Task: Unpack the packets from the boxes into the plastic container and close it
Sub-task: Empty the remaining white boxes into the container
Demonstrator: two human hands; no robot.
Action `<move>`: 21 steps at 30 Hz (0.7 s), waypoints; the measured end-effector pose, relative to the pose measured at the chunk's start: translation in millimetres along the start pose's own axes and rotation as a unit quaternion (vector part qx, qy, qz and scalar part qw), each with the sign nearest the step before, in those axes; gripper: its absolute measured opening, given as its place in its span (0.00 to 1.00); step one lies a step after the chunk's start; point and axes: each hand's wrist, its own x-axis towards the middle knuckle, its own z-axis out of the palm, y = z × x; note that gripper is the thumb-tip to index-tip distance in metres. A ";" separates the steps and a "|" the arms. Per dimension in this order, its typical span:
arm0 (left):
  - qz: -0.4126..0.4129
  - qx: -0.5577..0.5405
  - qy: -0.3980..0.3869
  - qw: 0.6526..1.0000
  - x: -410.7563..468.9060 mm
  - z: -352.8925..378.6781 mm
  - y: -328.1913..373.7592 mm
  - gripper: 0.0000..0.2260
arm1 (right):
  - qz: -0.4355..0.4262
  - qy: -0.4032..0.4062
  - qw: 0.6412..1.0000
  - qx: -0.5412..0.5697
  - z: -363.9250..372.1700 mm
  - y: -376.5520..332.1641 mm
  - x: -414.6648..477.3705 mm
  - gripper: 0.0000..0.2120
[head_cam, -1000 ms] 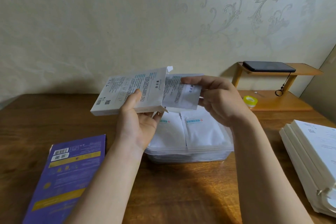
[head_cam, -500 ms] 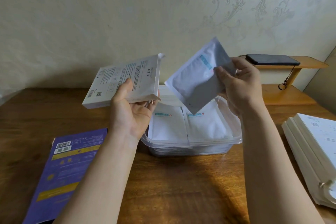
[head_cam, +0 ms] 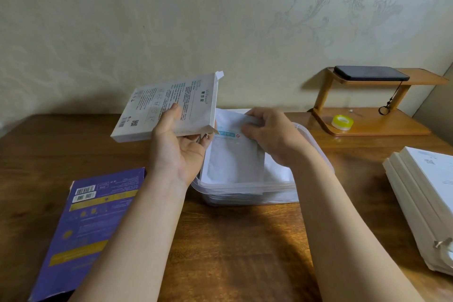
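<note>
I note my left hand (head_cam: 180, 152) clamped on the box (head_cam: 169, 105), thumb on top. My right hand (head_cam: 272, 135) has its fingers pinching the packet's (head_cam: 235, 159) far edge over the container (head_cam: 245, 190).

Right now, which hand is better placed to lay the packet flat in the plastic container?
The right. The right hand holds the packet by its top edge, directly over the plastic container. The left hand is busy: it grips the white box, raised beside the container.
</note>
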 end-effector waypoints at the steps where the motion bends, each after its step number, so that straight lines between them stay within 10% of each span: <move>1: 0.000 0.000 0.001 1.000 -0.3 0.2 -0.2 0.11 | 0.005 -0.008 1.000 -0.003 0.6 0.2 0.0 0.06; 10: -0.004 -0.014 -0.001 1.000 -1.5 -0.5 0.3 0.10 | -0.046 -0.065 0.962 -0.259 4.5 -6.6 -2.8 0.30; 21: -0.012 -0.017 -0.007 1.000 0.0 -0.8 -0.1 0.12 | -0.069 -0.261 0.925 -0.266 22.0 -4.4 -4.8 0.48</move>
